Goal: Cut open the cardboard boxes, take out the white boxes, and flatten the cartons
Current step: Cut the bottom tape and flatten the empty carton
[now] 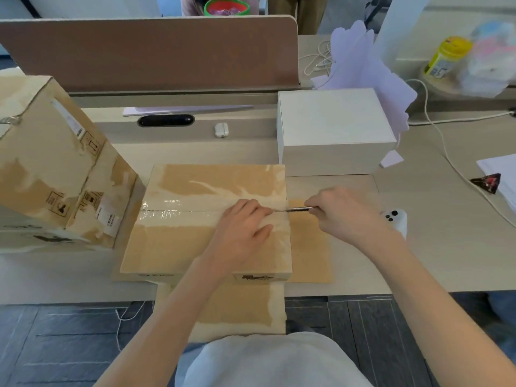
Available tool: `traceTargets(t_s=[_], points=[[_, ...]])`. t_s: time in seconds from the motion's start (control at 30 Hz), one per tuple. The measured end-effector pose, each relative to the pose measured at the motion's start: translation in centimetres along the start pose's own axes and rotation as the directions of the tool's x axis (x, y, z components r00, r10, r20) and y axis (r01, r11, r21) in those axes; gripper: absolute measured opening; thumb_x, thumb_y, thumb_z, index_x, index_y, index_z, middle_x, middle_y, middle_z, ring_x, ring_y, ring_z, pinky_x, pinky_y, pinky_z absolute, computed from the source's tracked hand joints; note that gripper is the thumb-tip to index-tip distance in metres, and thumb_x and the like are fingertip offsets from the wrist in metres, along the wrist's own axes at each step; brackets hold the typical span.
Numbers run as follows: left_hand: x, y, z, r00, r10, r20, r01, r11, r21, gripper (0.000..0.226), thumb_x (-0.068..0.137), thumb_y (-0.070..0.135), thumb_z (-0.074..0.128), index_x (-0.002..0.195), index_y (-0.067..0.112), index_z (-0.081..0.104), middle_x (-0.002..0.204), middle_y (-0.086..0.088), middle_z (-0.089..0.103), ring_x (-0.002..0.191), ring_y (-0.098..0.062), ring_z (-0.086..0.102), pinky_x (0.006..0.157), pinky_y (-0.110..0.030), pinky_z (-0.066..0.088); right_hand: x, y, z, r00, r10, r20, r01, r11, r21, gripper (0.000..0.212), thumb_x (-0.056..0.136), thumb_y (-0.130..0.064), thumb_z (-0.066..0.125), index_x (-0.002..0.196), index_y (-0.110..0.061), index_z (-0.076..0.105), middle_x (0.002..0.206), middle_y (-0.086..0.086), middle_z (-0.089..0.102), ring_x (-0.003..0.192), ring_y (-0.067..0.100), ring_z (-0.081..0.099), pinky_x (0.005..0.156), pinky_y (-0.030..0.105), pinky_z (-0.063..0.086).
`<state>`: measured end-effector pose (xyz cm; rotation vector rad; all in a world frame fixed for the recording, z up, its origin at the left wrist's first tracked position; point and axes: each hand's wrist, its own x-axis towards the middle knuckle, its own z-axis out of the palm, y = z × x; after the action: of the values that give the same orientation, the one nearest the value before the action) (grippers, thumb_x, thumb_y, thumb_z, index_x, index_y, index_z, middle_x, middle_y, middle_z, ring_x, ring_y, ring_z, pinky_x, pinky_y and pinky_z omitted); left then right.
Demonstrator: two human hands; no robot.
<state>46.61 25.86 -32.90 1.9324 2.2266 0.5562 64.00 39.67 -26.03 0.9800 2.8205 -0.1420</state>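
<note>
A taped cardboard box [178, 219] lies flat in front of me, its centre seam covered with clear tape. My left hand [243, 233] presses flat on the box top near the right end of the seam. My right hand [343, 216] grips a thin metal blade [293, 210] whose tip sits at the seam by the box's right edge. A white box [335, 127] stands on the desk behind, to the right. A flattened carton [310, 247] lies under the taped box and hangs over the desk's front edge.
A second taped cardboard carton [53, 169] leans at the left. A white phone [395, 219] lies right of my right hand. Earbuds case [221, 129], white cables [446, 152], papers [499, 177] and a brown partition [150, 51] sit around the desk.
</note>
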Motion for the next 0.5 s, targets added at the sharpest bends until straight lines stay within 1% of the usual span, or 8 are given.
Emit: traceTargets(t_s=[0.07,0.13,0.23,0.33,0.43,0.5], points=[[0.6,0.4,-0.3,0.998,-0.023,0.055,0.021,0.999,0.030,0.039,0.093,0.043,0.054,0.127,0.024,0.058,0.112,0.007,0.054,0.114,-0.015,0.045,0.097,-0.039,0.041,-0.7,0.1,1.2,0.999,0.032,-0.021,-0.030,0.998,0.054,0.020,0.096,-0.024,0.046,0.098,-0.029,0.066,0.096,-0.003,0.062,0.090,0.027,0.059,0.062,0.031,0.032],[1.4,0.8,-0.5,0.991,-0.068,0.118,0.063,0.997,0.041,0.040,0.092,0.048,0.053,0.127,0.028,0.056,0.112,0.008,0.051,0.114,-0.015,0.043,0.097,-0.037,0.037,-1.1,0.2,1.9,0.998,0.055,-0.027,-0.052,0.994,0.094,0.023,0.095,-0.023,0.047,0.102,-0.031,0.067,0.097,-0.005,0.061,0.092,0.025,0.059,0.063,0.030,0.031],[2.7,1.1,-0.8,0.974,-0.129,0.188,0.137,0.990,-0.032,0.030,0.090,0.048,0.056,0.115,0.030,0.058,0.107,0.013,0.051,0.114,-0.013,0.043,0.096,-0.035,0.034,-1.3,0.5,1.9,0.998,0.055,-0.032,-0.052,0.995,0.085,0.025,0.096,-0.025,0.046,0.107,-0.034,0.067,0.100,-0.007,0.061,0.097,0.023,0.059,0.065,0.029,0.029],[3.7,0.8,-1.1,0.943,-0.175,0.283,0.215,0.969,-0.119,0.020,0.088,0.045,0.063,0.100,0.030,0.061,0.095,0.015,0.053,0.105,-0.012,0.047,0.094,-0.033,0.037,-1.3,0.7,1.9,0.999,0.048,-0.014,-0.046,0.993,0.108,0.027,0.096,-0.024,0.047,0.109,-0.035,0.067,0.099,-0.007,0.060,0.096,0.023,0.059,0.065,0.029,0.030],[4.3,0.5,-1.6,0.921,-0.193,0.339,0.260,0.951,-0.166,0.015,0.085,0.041,0.067,0.094,0.029,0.065,0.088,0.015,0.057,0.096,-0.013,0.053,0.089,-0.032,0.042,-1.0,0.7,2.1,0.998,0.070,-0.001,-0.069,0.988,0.138,0.028,0.095,-0.025,0.047,0.113,-0.035,0.067,0.103,-0.008,0.063,0.098,0.022,0.059,0.067,0.030,0.036],[4.6,0.3,-1.7,0.914,-0.208,0.349,0.287,0.938,-0.194,0.013,0.085,0.038,0.068,0.093,0.027,0.068,0.085,0.016,0.057,0.093,-0.013,0.056,0.088,-0.032,0.044,-1.1,0.7,2.3,0.996,0.084,-0.008,-0.081,0.982,0.168,0.031,0.096,-0.028,0.045,0.120,-0.034,0.064,0.110,-0.006,0.067,0.101,0.024,0.060,0.072,0.031,0.044]])
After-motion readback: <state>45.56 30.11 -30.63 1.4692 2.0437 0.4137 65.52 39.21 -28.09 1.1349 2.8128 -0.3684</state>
